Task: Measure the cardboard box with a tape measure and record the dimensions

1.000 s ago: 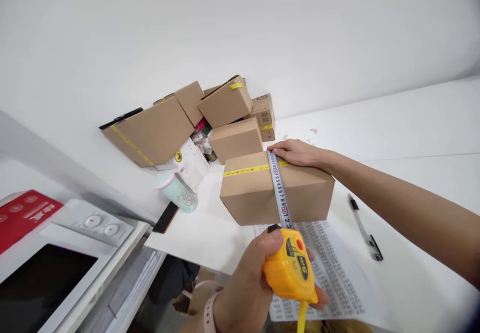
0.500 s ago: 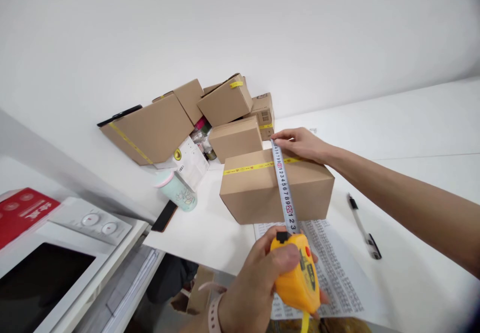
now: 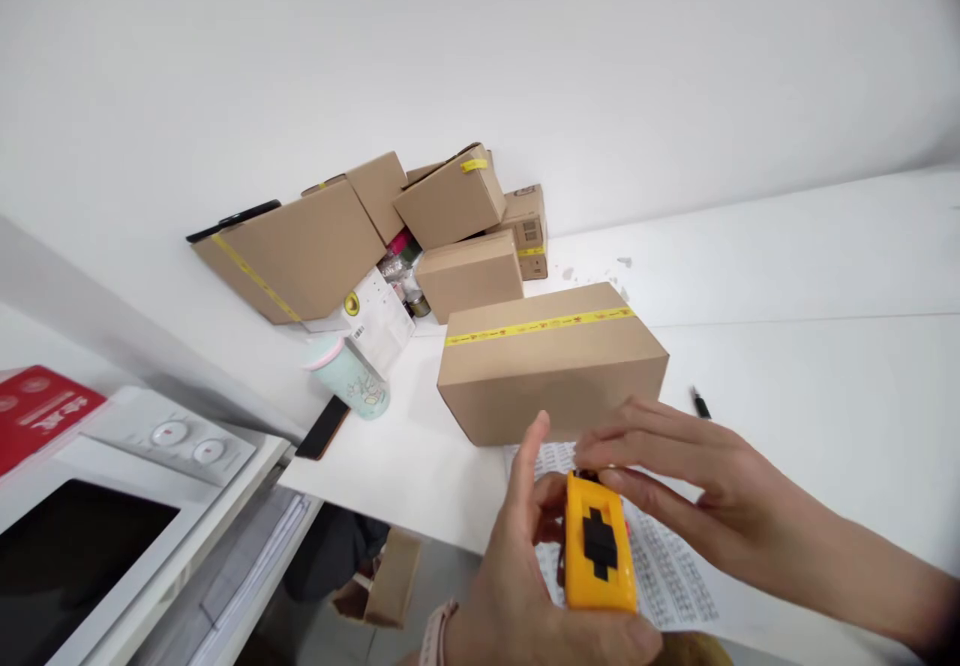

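Observation:
A yellow tape measure (image 3: 574, 546) sits in my left hand (image 3: 517, 566), its black clip facing up. My left fingers curl round the case from the left, one finger sticking up. At the far end of the case, by the tape's mouth, the fingertips of my right hand (image 3: 697, 476) close on the tape's end. No blade shows stretched out. Just beyond both hands lies a closed cardboard box (image 3: 555, 356) with yellow printed tape across its top. Under the hands is a printed sheet (image 3: 667, 571), partly covered.
More cardboard boxes (image 3: 457, 201) are stacked against the wall. A mint tumbler (image 3: 352, 381) and a dark flat object (image 3: 324, 428) are on the table's left side. A black pen (image 3: 700, 403) lies right of the box, partly hidden. A microwave (image 3: 157, 486) stands at lower left.
My right hand has come back from the box's far edge to the tape measure. The blade, stretched over the box before, is drawn in. My left hand has turned the case clip-side up.

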`<state>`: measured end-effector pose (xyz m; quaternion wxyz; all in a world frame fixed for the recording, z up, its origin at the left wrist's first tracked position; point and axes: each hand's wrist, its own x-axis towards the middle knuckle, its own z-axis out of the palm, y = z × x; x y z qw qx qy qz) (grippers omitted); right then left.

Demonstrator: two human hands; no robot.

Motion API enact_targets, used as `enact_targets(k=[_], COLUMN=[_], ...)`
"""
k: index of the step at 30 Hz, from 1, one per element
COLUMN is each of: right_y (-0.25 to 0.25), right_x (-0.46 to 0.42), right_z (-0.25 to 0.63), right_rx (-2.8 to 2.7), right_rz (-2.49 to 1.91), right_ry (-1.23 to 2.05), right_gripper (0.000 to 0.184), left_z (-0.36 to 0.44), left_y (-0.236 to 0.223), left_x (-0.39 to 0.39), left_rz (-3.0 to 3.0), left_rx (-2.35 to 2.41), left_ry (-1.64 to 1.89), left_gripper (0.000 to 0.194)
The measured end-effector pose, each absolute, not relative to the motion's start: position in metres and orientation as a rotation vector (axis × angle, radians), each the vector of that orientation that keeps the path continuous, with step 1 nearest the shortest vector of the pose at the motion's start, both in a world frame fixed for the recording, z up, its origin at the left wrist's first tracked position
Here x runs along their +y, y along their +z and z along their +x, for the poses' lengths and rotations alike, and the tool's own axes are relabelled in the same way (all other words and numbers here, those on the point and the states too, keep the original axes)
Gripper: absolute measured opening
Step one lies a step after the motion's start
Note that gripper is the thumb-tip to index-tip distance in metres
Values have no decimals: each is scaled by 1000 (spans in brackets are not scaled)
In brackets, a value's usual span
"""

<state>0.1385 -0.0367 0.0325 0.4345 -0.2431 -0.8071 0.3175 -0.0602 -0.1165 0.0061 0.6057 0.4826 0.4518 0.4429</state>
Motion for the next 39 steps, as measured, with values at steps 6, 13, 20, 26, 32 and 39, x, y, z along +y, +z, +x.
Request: enact_targets(k=[6, 13, 20, 26, 32, 39], right_y=[13, -4, 20, -25, -99, -113], right_x=[5, 72, 57, 61, 70, 53], right_z=[178, 181, 173, 171, 164, 181], right_rx=[-1473, -1430, -1635, -1641, -1633, -1664], right_rz=[-1325, -1416, -1140, -884, -979, -1333], right_ry=[522, 1243, 1231, 854, 743, 637], right_gripper=[31, 68, 56, 84, 80, 52], left_z=[-114, -181, -184, -179, -169, -178], left_y=[18, 18, 19, 9, -33, -15], left_x=[-103, -42, -28, -29, -18, -2], left_rz=[1021, 614, 722, 800, 748, 873], left_rx=[1066, 1145, 1073, 1102, 1203, 1287], left_ry=[1581, 1594, 1484, 1576, 1442, 1635], left_gripper=[75, 34, 35, 38, 36, 54])
